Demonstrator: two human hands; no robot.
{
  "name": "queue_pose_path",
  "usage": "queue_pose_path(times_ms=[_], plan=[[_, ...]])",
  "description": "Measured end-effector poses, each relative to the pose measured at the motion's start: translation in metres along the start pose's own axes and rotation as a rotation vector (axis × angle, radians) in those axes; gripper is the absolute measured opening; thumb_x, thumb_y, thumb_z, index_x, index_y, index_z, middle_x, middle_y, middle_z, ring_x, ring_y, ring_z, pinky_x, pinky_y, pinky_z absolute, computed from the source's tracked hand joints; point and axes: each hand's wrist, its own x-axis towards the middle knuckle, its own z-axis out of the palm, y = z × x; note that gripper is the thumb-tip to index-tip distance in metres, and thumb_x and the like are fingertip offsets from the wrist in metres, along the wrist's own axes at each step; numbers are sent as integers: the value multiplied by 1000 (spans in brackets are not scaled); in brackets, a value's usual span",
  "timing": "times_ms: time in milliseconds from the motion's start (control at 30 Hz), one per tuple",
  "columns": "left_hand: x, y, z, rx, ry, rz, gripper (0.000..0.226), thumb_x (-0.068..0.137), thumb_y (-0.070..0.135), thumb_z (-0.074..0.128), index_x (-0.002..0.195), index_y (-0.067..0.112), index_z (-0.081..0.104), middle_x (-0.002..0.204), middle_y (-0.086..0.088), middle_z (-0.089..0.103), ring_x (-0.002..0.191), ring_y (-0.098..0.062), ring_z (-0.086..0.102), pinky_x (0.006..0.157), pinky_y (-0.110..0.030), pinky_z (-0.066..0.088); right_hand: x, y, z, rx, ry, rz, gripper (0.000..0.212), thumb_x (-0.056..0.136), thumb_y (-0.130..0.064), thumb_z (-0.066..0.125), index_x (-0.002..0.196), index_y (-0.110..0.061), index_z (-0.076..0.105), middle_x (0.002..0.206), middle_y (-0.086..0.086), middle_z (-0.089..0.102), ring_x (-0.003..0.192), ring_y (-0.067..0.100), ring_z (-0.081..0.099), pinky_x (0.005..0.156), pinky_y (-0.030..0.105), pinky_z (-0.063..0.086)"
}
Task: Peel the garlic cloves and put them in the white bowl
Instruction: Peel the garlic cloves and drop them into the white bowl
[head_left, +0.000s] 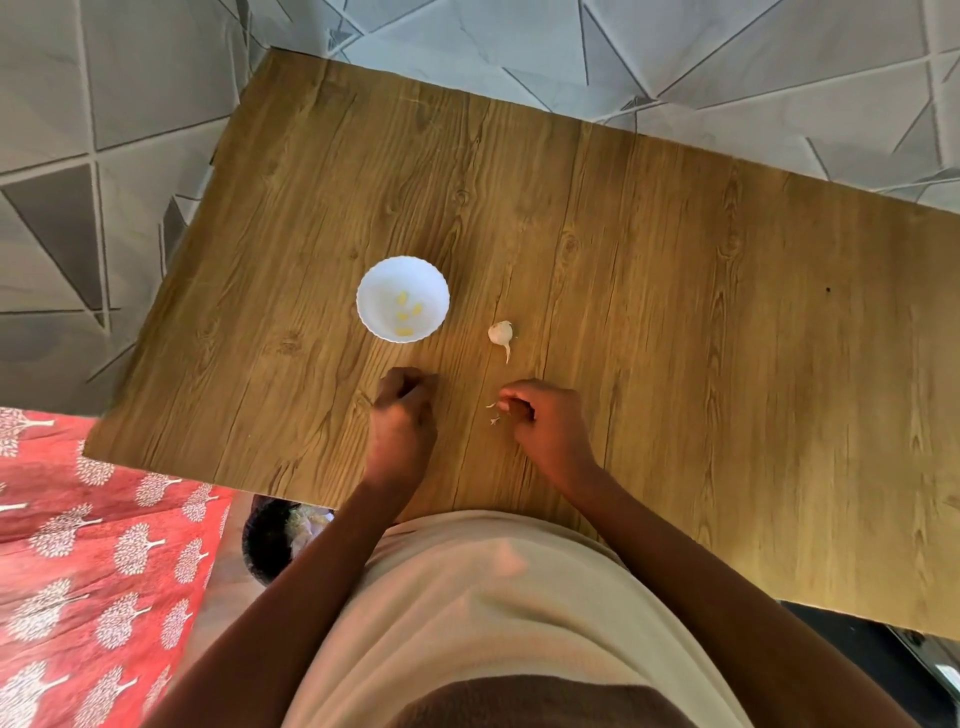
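Observation:
A white scalloped bowl (402, 299) sits on the wooden table (675, 312) and holds several peeled yellow cloves (405, 314). To its right lies a partial garlic bulb (501, 333) with its stem pointing toward me. My left hand (402, 421) rests on the table below the bowl with its fingers curled; what it holds, if anything, is hidden. My right hand (545, 431) lies below the bulb, its fingertips pinching something small and pale. Scraps of papery skin (493, 413) lie just left of those fingers.
The table's near edge runs just in front of my body. Below its edge on the left stands a dark bin (272, 540) with pale scraps in it. A red patterned cloth (93, 571) lies at lower left. Grey patterned floor surrounds the table.

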Motion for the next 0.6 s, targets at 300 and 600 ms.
queue_pose_path(times_ms=[300, 600], plan=[[-23, 0, -5, -62, 7, 45, 30, 83, -15, 66, 108, -3, 75, 109, -18, 70, 97, -32, 70, 85, -36, 57, 6, 7, 7, -140, -93, -128, 32, 83, 6, 73, 114, -3, 74, 112, 9, 65, 104, 21, 63, 92, 27, 54], [-30, -5, 1, -110, -72, 200, 26, 90, -7, 66, 116, -3, 71, 115, -17, 66, 107, -31, 65, 96, -37, 54, -39, 6, 30, -497, -242, -340, 44, 103, -22, 36, 124, 3, 65, 129, 17, 59, 121, 29, 50, 84, 45, 60]])
